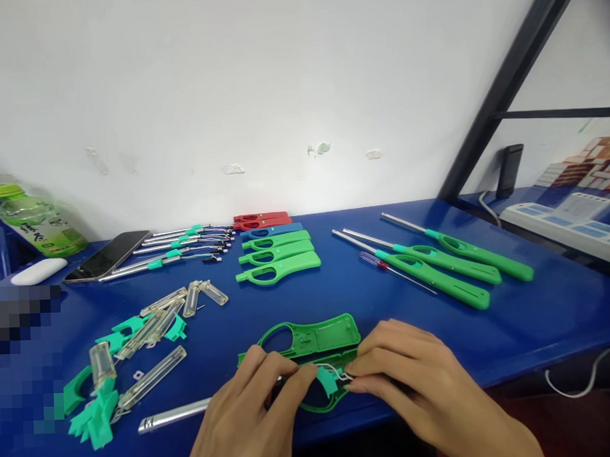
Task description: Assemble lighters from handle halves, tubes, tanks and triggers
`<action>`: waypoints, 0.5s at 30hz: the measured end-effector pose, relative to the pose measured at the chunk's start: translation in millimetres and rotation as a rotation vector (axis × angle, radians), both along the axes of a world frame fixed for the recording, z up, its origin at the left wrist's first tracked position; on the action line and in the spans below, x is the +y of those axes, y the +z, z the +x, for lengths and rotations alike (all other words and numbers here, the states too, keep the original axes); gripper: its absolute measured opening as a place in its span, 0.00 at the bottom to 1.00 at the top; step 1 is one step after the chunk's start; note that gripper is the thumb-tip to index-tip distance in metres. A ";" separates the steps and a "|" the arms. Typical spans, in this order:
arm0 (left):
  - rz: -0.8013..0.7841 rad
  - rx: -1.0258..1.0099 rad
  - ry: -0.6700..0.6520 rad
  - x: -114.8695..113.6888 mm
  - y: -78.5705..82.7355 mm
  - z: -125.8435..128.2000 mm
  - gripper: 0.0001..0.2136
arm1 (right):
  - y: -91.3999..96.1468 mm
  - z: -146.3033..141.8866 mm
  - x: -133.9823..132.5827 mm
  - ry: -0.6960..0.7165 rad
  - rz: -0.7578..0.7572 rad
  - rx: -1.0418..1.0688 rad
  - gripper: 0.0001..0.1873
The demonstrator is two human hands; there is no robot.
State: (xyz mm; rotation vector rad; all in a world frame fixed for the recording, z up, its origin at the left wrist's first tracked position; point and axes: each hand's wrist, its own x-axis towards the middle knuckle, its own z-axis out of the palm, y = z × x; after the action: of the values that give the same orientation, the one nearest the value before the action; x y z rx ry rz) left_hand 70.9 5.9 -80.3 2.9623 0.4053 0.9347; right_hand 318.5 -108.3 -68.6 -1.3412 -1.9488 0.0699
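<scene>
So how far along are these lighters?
Three green lighters look finished on the right. The left hand and right hand hold an open green shell with a teal trigger and white wire inside. Spare shells, metal tubes and clear tanks lie unused on the blue table.

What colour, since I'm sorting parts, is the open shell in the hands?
The shell is green; head view.

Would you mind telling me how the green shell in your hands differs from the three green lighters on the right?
The shell lies open, its inside showing; the lighters are closed up. The left hand and right hand hold the shell; the lighters lie untouched, side by side. Both are green plastic.
</scene>
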 end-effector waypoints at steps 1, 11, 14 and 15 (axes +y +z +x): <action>-0.006 -0.006 -0.001 -0.5 -0.1 0.1 0.21 | -0.2 0.1 -0.1 -0.004 -0.003 0.003 0.02; -0.081 -0.082 -0.008 -6.4 0.3 -0.1 0.20 | -0.6 -0.3 -1.7 -0.034 -0.048 0.011 0.03; -0.104 -0.124 -0.001 -7.1 2.3 -0.5 0.21 | -0.5 -0.4 -1.7 -0.042 -0.052 -0.006 0.05; -0.108 -0.128 0.000 -7.4 3.0 -0.5 0.21 | -0.6 -0.3 -1.7 -0.043 -0.052 -0.009 0.05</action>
State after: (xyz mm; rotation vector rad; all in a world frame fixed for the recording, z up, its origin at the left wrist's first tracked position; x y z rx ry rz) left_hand 70.5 -1.5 -77.3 2.7871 0.4376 1.0594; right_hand 318.2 -110.0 -69.1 -1.4192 -1.9367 0.0944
